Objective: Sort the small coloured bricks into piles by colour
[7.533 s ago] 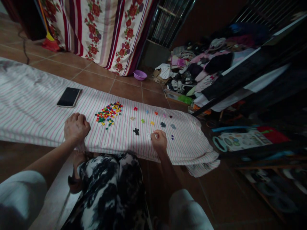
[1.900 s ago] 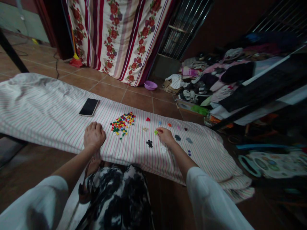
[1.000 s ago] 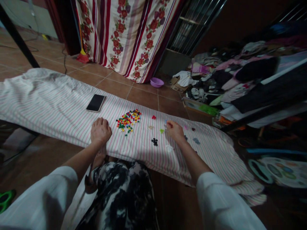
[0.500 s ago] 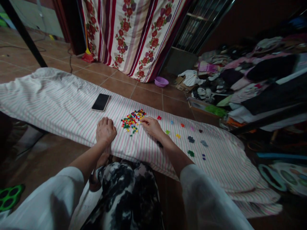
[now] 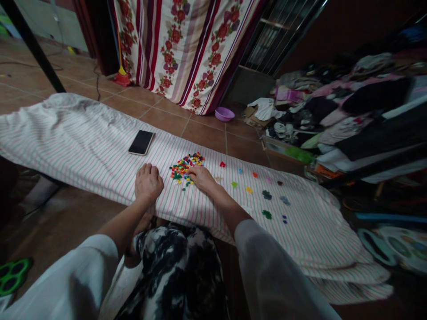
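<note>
Resting on the striped bedsheet [image 5: 66, 133], the left hand [image 5: 148, 182] is curled closed, knuckles up, with nothing showing in it. Just to its right lies the heap of small colored plastic pieces [image 5: 183, 168], and the right hand [image 5: 202, 178] sits against the heap's right edge. That hand is palm down with its fingers curved, and its fingertips [image 5: 191, 172] touch the pieces. Whether it pinches one is hidden under the fingers, so I cannot tell.

Farther right of the right hand, single pieces and tiny clusters lie apart in loose rows, among them a red piece [image 5: 222, 164], a blue piece [image 5: 240, 170], an orange piece [image 5: 255, 174], a yellow piece [image 5: 248, 190] and a green cluster [image 5: 266, 214]. Ahead of the left hand, a black phone [image 5: 141, 142] lies flat on the sheet, well clear of the heap.

Below both hands are the person's black-and-white patterned trousers [image 5: 173, 271]. Beyond the far edge of the sheet, past the right hand, a purple basin [image 5: 224, 114] sits on the tile floor near a heap of clothes [image 5: 367, 98].
</note>
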Demonstrator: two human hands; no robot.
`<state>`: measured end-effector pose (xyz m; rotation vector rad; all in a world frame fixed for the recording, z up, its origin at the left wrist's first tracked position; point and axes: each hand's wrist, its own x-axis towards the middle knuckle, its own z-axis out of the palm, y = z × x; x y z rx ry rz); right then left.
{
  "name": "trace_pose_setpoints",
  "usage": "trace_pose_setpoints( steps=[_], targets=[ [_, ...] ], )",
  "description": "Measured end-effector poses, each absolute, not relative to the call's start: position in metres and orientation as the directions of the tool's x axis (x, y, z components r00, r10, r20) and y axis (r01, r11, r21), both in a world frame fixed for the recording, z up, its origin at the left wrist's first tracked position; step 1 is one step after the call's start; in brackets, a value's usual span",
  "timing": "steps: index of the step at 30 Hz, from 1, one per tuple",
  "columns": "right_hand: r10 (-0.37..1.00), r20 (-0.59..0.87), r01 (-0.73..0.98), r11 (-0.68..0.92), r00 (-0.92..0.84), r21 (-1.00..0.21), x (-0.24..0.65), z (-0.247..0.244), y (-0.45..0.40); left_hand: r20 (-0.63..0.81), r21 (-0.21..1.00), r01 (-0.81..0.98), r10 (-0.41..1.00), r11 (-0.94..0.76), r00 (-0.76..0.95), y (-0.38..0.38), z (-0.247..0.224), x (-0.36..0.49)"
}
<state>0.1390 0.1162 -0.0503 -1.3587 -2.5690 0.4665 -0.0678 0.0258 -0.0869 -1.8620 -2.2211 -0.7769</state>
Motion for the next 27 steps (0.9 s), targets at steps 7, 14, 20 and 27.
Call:
trace_pose_setpoints(
  steps=[7,14,20,27],
  targets=[
    [0.833,0.014,0.785,0.528,-0.554,-0.325,0.1356,-0.0518,0.1168,0.409,0.301,0.948,0.884,0.103,-0.226,0.0253,-0.0837,-0.0669],
    [0.856,0.019,0.807,0.494,-0.516,-0.324,0.1322,-0.0467,0.1121,0.431,0.280,0.955,0.877,0.094,-0.213,0.0253,-0.0857,-0.0680],
    [0.867,0.065,0.799,0.483,-0.495,-0.359,0.1311,-0.0536,0.1154,0.420,0.293,0.952,0.883,0.089,-0.211,0.0251,-0.0836,-0.0683],
    [0.866,0.198,0.736,0.496,-0.460,-0.462,0.1392,-0.0563,0.1169,0.396,0.284,0.955,0.897,0.084,-0.196,0.0246,-0.0829,-0.0690]
  ],
)
